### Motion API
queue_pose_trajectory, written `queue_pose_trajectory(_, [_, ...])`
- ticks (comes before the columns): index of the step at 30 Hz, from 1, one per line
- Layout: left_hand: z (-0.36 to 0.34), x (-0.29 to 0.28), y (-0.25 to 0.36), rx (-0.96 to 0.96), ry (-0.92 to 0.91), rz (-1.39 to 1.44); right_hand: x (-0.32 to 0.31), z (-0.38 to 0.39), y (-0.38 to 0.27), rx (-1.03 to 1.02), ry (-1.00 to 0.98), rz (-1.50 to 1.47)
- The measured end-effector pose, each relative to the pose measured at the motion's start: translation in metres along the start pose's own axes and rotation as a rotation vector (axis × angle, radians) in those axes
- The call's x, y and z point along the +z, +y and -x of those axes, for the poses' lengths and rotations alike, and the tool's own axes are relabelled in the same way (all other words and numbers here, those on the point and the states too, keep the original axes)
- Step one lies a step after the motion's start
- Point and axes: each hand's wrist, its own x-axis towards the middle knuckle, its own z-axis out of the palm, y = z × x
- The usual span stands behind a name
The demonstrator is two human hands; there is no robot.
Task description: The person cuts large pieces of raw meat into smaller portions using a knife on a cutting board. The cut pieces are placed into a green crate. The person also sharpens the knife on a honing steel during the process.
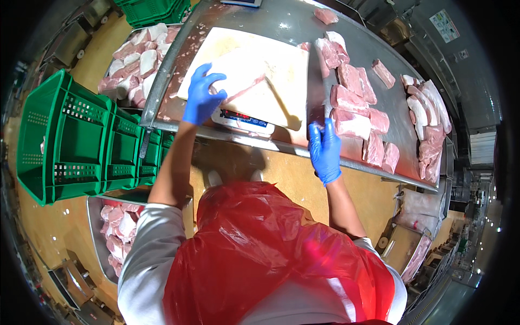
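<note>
My left hand (203, 97), in a blue glove, is at the left part of a white cutting board (216, 46). Its fingers are curved and apart, at the left end of a pale piece of meat (245, 89); glare washes out the meat's outline, so I cannot tell how firmly they touch. Just right of the board, my right hand (326, 150), also blue-gloved, is closed round the handle of a wide-bladed knife (316, 86). The blade points away from me, between the board and several cut blocks of meat (351, 100). Below the board's front edge shows a digital scale (244, 121).
A steel table (287, 20) bears everything, with more meat slabs (430, 122) at its right end. Green crates (81, 138) stand to the left. Meat-filled trays sit beyond them (138, 62) and below (116, 230). I wear a red plastic apron (260, 244).
</note>
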Motion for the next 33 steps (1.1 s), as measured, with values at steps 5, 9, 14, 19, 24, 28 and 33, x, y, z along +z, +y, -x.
queue_pose_trajectory(5, [0.032,0.012,0.037,-0.201,0.364,0.156,0.052,-0.025,-0.016,-0.137,-0.216,0.080])
queue_pose_trajectory(9, [0.026,0.012,0.046,-0.379,0.280,-0.002,0.113,-0.074,-0.033,-0.236,-0.333,0.201])
queue_pose_trajectory(14, [0.030,0.012,0.044,-0.363,0.186,-0.020,0.149,-0.106,-0.048,-0.281,-0.449,0.205])
queue_pose_trajectory(19, [0.040,0.019,0.053,-0.495,0.176,0.103,0.114,-0.064,-0.010,-0.215,-0.619,0.437])
queue_pose_trajectory(24, [0.051,0.005,0.016,-0.408,0.346,0.015,0.018,-0.019,-0.021,-0.079,-0.818,0.677])
queue_pose_trajectory(28, [0.054,0.012,0.004,-0.368,0.500,0.204,-0.018,-0.019,-0.042,-0.052,-0.801,0.622])
queue_pose_trajectory(33, [0.020,0.011,0.047,-0.565,0.278,0.071,0.052,-0.041,-0.071,-0.149,-0.494,0.315])
